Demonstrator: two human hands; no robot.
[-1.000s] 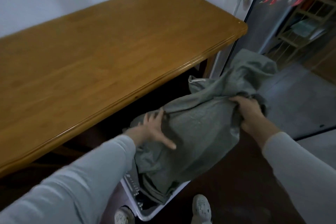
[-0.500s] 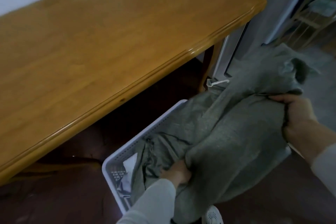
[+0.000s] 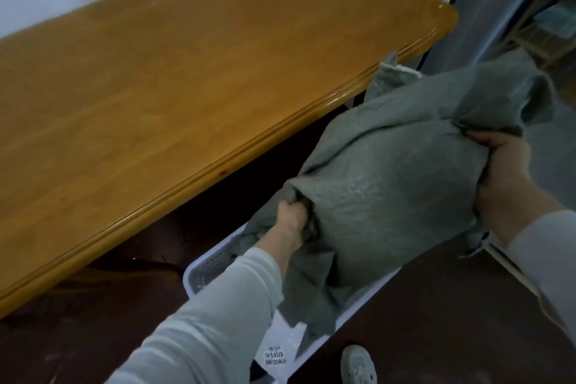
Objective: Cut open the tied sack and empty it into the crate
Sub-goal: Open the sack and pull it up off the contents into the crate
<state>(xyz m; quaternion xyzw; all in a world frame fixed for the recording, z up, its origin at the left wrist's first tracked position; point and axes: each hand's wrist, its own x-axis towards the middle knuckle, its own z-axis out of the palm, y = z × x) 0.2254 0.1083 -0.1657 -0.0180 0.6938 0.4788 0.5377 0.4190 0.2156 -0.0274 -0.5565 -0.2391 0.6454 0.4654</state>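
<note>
Wooden table (image 3: 187, 97) fills the upper left, its rounded edge running above a dark floor (image 3: 452, 321). Below that edge the left hand (image 3: 290, 218) is closed on a fold of the grey-green sack (image 3: 389, 190), fingers buried in the cloth. Under this grip sits the white crate (image 3: 199, 271), its perforated wall showing; loose sack fabric hangs down into it, beside a price sticker (image 3: 274, 358). Across the bulging sack, the right hand (image 3: 501, 165) clamps the bunched end, held higher than the left grip. A light shoe (image 3: 358, 365) stands below the crate's rim.
</note>
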